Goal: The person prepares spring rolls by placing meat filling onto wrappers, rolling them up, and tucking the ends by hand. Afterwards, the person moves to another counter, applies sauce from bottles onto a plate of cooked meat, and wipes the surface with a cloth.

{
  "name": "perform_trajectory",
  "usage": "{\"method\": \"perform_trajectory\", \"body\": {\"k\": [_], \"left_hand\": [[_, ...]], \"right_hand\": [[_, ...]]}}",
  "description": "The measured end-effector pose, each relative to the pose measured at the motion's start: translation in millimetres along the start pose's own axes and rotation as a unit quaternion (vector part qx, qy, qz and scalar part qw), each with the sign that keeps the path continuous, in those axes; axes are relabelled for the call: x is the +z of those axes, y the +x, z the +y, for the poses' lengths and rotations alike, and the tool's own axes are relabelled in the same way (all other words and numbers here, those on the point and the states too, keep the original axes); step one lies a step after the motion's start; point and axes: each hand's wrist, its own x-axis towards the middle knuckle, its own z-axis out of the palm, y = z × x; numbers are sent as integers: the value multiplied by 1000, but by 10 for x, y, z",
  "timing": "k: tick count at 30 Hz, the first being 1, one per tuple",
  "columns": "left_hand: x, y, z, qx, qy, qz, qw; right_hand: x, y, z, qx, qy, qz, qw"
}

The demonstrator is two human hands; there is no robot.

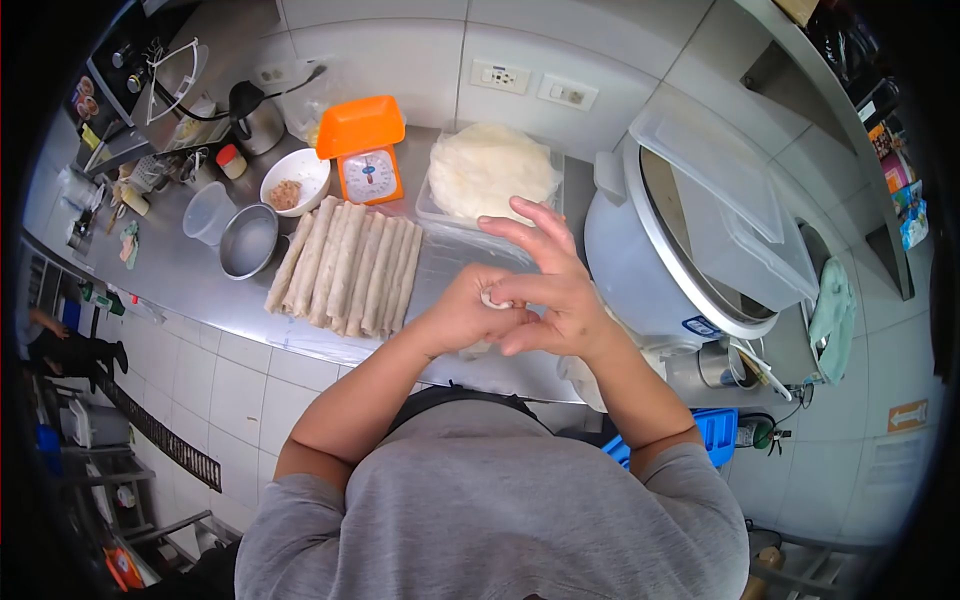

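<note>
My left hand (472,312) is closed around a small white piece (493,299), only partly visible. Against it, my right hand (555,290) pinches at the same piece, two of its fingers raised and spread. Both hands meet over the steel counter's front part. To their left lie several long pale rolls (345,265), side by side in a stacked block. Behind the hands, a clear container (425,205) holds a pile of thin white round sheets (492,168). What the piece is cannot be made out.
Left of the sheets are an orange scale (370,177), a white bowl (312,172) with pinkish filling, a metal bowl (250,243) and a plastic cup (208,213). On the right stands a large lidded tub (625,250). Another person (75,345) is at far left.
</note>
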Motion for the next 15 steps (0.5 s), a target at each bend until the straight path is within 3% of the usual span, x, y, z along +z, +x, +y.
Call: {"method": "perform_trajectory", "body": {"k": [6,11,15], "left_hand": [[27,32,27,1,35,-1,999],[-52,45,251,-46,8,-17,999],[-68,111,175,-41,36,-10,998]], "right_hand": [[-64,19,0,-1,-34,-90,995],[-79,-205,149,53,52,67,995],[18,-132,89,61,39,31,997]]}}
